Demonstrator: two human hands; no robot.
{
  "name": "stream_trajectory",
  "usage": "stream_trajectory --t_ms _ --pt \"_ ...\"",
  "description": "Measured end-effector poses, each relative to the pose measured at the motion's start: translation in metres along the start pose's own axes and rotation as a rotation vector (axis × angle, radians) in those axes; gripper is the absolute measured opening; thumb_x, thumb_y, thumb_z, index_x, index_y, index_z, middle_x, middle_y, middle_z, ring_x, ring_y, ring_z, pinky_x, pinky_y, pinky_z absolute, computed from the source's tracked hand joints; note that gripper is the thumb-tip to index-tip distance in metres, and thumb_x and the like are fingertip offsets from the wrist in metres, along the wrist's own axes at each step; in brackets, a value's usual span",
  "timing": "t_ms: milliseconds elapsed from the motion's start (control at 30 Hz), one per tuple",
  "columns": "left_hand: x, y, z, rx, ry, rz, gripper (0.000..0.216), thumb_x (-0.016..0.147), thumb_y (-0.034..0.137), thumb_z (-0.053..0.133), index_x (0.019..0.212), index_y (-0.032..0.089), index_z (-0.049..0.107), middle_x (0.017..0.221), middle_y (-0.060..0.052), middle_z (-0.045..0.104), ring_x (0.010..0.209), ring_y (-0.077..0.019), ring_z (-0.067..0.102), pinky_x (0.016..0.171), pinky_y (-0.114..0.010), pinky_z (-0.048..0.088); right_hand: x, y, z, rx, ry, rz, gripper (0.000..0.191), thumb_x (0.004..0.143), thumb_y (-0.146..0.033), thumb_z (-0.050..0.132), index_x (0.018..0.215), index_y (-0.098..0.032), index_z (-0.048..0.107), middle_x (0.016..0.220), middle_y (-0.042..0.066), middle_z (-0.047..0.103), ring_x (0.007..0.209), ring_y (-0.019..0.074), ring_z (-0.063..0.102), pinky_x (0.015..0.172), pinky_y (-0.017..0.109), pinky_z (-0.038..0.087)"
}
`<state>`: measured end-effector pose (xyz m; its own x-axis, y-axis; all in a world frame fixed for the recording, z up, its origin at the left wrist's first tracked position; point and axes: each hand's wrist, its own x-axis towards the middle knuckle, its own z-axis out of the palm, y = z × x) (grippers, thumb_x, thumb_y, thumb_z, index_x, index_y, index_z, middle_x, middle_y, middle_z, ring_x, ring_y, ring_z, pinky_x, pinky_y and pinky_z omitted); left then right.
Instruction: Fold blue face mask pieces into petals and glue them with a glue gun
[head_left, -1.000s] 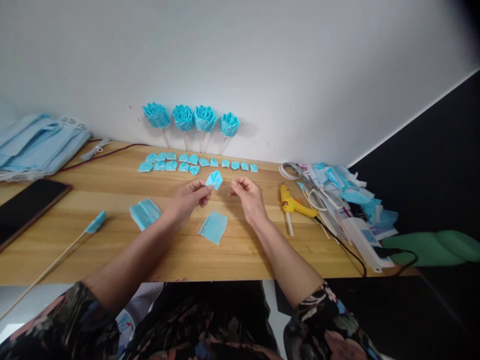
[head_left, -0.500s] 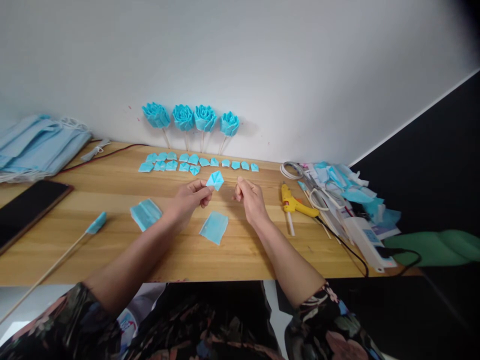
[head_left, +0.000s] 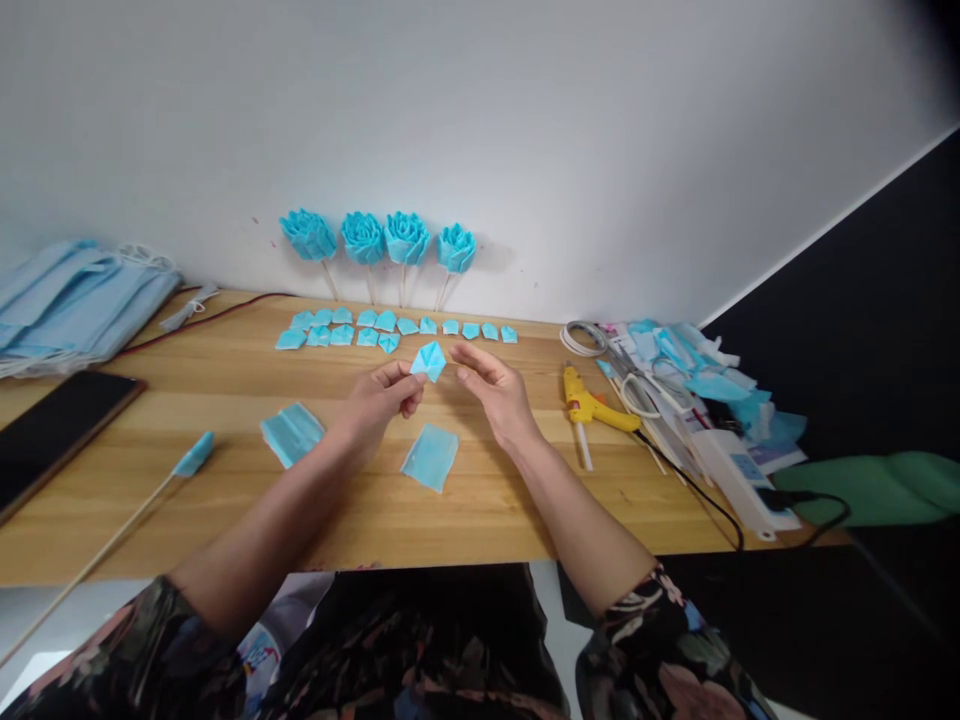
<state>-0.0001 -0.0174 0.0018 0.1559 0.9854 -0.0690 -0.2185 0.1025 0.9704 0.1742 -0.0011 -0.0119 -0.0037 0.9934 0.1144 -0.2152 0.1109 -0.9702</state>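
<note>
Table: wooden top, back edge against a white wall, front edge just above the person's lap. The open stretch is the middle strip, between the row of small folded pieces at the back and the front edge.

Left side: stack of masks at the far corner; phone lying toward the front; stick with a blue tip reaching past the front edge; pleated blue piece near the left forearm.

Right side: glue gun, just beside the right wrist; beyond it a heap of scraps and tools out to the table's end.

Back: four paper flowers on sticks, leaning on the wall.

Centre: flat blue square on the wood, between the two forearms.

Folded blue piece: lifted off the table, above and behind the flat square.

Left hand: thumb and forefinger pinched on the folded piece's lower left corner.

Right hand: fingers spread and loose, holding nothing, fingertips just beside the piece's right edge; whether they touch cannot be told.
</note>
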Motion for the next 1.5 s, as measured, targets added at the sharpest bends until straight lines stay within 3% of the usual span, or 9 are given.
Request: stream_trajectory --t_ms 100,233,333,467,600,900,1267,1400,1500 --pt "0.0 -0.001 0.0 0.003 -0.001 -0.007 0.025 0.071 0.036 0.073 0.07 0.016 0.058 0.057 0.002 0.052 0.053 -0.0089 0.043 0.054 -0.025 0.033 -0.001 0.0 0.0 -0.046 0.056 -0.018 0.019 0.073 -0.038 0.078 0.085 -0.024 0.075 0.082 0.0 0.075 0.086 0.0164 0.067 0.088 0.032 0.049" --pt "0.001 -0.002 0.0 0.028 -0.004 -0.025 0.026 0.07 0.036 0.074 0.07 0.017 0.058 0.057 0.003 0.052 0.052 -0.0081 0.042 0.054 -0.025 0.033 -0.004 -0.001 -0.001 -0.123 0.122 -0.066 0.041 0.085 -0.055 0.061 0.064 -0.02 0.069 0.056 -0.001 0.061 0.063 0.0138 0.059 0.076 0.03 0.048" --pt "0.001 -0.003 0.001 0.061 -0.007 -0.036 0.027 0.07 0.037 0.074 0.07 0.017 0.058 0.056 0.004 0.051 0.051 -0.0074 0.04 0.054 -0.025 0.033 -0.006 -0.004 0.0 -0.122 0.059 -0.076 0.043 0.085 -0.059 0.059 0.078 -0.02 0.074 0.072 0.003 0.069 0.074 0.0162 0.063 0.079 0.032 0.049" --pt "0.001 -0.003 0.002 0.1 -0.027 -0.035 0.028 0.068 0.039 0.074 0.07 0.016 0.057 0.055 0.005 0.05 0.05 -0.0072 0.04 0.054 -0.024 0.032 -0.008 -0.008 0.004 -0.12 -0.113 -0.027 0.044 0.077 -0.05 0.072 0.113 -0.024 0.07 0.103 0.004 0.072 0.098 0.0192 0.064 0.091 0.034 0.048" --pt "0.0 -0.004 0.002 0.169 -0.041 -0.008 0.027 0.067 0.038 0.072 0.067 0.016 0.057 0.054 0.005 0.049 0.052 -0.0075 0.04 0.054 -0.024 0.032 -0.009 -0.008 0.005 -0.152 -0.2 0.009 0.053 0.074 -0.043 0.076 0.123 -0.027 0.065 0.104 0.002 0.071 0.097 0.0187 0.063 0.091 0.034 0.048" --pt "-0.003 0.0 0.007 0.292 -0.068 0.037 0.027 0.069 0.038 0.069 0.062 0.017 0.052 0.055 0.006 0.044 0.052 -0.0067 0.035 0.053 -0.024 0.027 -0.009 -0.002 0.002 -0.191 -0.211 -0.005 0.047 0.077 -0.038 0.073 0.122 -0.026 0.067 0.085 0.0 0.065 0.077 0.0139 0.055 0.073 0.027 0.046" --pt "-0.005 0.004 0.005 0.197 -0.126 0.038 0.027 0.071 0.038 0.069 0.064 0.018 0.052 0.054 0.005 0.048 0.055 -0.0085 0.039 0.058 -0.025 0.032 -0.004 -0.002 -0.003 -0.003 -0.269 0.141 0.059 0.073 -0.052 0.076 0.126 -0.03 0.064 0.08 -0.002 0.067 0.078 0.0146 0.059 0.082 0.03 0.047" --pt "-0.003 0.002 0.004 0.158 -0.076 0.028 0.025 0.07 0.035 0.069 0.063 0.018 0.051 0.053 0.005 0.049 0.053 -0.0082 0.04 0.057 -0.025 0.032 0.001 -0.005 -0.008 0.137 -0.204 0.179 0.058 0.077 -0.068 0.061 0.119 -0.028 0.067 0.086 0.001 0.07 0.081 0.0164 0.063 0.08 0.032 0.049" --pt "-0.003 0.001 0.004 0.139 -0.048 0.006 0.028 0.069 0.037 0.07 0.063 0.018 0.051 0.052 0.005 0.048 0.051 -0.0077 0.039 0.056 -0.025 0.031 0.003 -0.004 -0.01 0.111 -0.103 0.133 0.047 0.077 -0.063 0.066 0.103 -0.024 0.073 0.076 0.001 0.067 0.074 0.0149 0.06 0.076 0.03 0.048"
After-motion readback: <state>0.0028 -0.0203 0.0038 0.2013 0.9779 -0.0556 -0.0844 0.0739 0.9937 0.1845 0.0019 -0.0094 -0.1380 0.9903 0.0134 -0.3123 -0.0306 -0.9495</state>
